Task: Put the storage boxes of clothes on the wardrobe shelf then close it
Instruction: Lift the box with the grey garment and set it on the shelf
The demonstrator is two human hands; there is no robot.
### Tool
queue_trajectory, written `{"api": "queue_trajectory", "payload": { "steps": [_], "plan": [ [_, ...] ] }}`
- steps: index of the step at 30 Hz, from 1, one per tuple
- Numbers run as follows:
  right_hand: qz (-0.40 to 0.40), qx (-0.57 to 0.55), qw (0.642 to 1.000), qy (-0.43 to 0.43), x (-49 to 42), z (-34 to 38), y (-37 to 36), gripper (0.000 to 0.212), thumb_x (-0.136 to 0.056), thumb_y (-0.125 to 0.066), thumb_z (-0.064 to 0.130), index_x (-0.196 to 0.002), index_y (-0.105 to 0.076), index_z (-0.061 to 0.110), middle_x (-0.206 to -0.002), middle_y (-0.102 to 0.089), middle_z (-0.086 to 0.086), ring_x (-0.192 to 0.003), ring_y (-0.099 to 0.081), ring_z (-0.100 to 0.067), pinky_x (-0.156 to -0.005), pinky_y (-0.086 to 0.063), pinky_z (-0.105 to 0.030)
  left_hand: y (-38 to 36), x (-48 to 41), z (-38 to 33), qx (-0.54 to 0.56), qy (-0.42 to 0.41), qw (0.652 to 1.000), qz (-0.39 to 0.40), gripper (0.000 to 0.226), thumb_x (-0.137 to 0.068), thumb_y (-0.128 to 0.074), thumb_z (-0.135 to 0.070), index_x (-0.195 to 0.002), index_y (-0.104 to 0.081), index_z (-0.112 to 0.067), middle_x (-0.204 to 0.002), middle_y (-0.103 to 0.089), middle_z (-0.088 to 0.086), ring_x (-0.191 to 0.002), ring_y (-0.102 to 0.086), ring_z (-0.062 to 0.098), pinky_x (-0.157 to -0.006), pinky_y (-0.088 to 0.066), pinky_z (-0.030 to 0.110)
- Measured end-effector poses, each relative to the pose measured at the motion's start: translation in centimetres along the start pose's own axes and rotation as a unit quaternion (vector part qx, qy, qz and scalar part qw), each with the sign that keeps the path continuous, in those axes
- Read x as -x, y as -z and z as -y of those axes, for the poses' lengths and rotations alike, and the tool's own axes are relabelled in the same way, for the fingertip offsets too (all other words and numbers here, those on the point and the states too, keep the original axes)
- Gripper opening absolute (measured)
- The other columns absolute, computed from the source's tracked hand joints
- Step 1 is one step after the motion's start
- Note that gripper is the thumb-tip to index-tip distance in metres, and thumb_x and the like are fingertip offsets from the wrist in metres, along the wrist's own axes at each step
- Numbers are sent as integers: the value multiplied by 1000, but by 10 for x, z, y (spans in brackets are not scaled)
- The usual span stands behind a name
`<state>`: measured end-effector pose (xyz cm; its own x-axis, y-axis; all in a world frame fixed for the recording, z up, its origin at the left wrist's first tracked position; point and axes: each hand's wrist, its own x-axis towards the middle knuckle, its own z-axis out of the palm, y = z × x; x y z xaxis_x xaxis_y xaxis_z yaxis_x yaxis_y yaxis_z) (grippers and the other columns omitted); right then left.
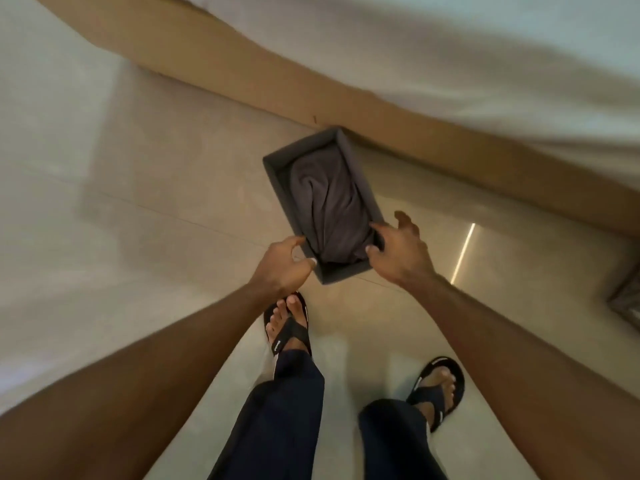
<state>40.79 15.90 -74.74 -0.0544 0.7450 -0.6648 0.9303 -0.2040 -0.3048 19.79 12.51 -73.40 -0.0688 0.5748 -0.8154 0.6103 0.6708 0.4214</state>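
Head view; left hand [281,265], right hand [399,251] round rim of storage box [341,273]

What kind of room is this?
Probably a bedroom: a bed's white sheet lies over a wooden frame, and a storage box of clothes sits on the tiled floor beside it.
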Motion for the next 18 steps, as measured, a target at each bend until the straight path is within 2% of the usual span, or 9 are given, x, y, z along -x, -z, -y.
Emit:
{"api": "queue_trajectory", "payload": {
  "steps": [2, 5, 8, 11, 16, 18],
  "plan": [
    [12, 32, 999, 15, -29, -4, -19, 56, -86, -55, 34, -141, -42, 29, -155, -18, -11, -138, -25, -35, -108, -35, -51, -14, -31, 6, 0, 9, 1000, 3, 60, -86, -64, -28, -142, -46, -17, -144, -50, 6, -130, -49, 26, -102, -40, 29],
    [25, 34, 998, 35, -53, -5, -33, 52, -88, -51, 33, -137, -42, 19, -147, -33, -5, -127, -41, -33, -101, -42, -46, -23, -49, 6, 16, 26, 1000, 9, 51, -85, -65, -32, -132, -55, -16, -131, -60, 7, -119, -56, 29, -102, -46, 38],
    [-16, -18, 999, 40, -41, -16, -35, 35, -87, -50, 23, -119, -52, 9, -128, -50, -11, -110, -54, -38, -90, -49, -44, -30, -37, -1, -2, 26, 1000, 11, 48, -83, -65, -32, -127, -58, -15, -125, -63, 7, -114, -58, 29, -100, -48, 42],
    [-17, -45, 998, 30, 5, -36, -27, 22, -86, -52, 21, -104, -54, 9, -115, -58, -15, -102, -60, -39, -81, -50, -43, -34, 4, -12, -30, 16, 999, 24, 42, -84, -64, -28, -124, -60, -16, -118, -65, 2, -107, -61, 24, -97, -50, 39],
    [10, -88, 996, 18, 130, -95, 11, 35, -90, -47, 14, -125, -51, 11, -133, -52, -11, -113, -56, -38, -87, -50, -43, -57, 106, -39, -120, -3, 990, 69, 38, -81, -64, -34, -118, -60, -31, -108, -71, 0, -95, -68, 22, -88, -56, 40],
    [9, -114, 993, -9, 198, -120, 33, 39, -90, -46, 11, -130, -50, 12, -135, -51, -12, -116, -54, -38, -90, -50, -43, -75, 152, -59, -182, -12, 980, 81, 47, -73, -59, -48, -120, -51, -45, -110, -71, 4, -104, -65, 30, -93, -53, 46]
  ]
}}
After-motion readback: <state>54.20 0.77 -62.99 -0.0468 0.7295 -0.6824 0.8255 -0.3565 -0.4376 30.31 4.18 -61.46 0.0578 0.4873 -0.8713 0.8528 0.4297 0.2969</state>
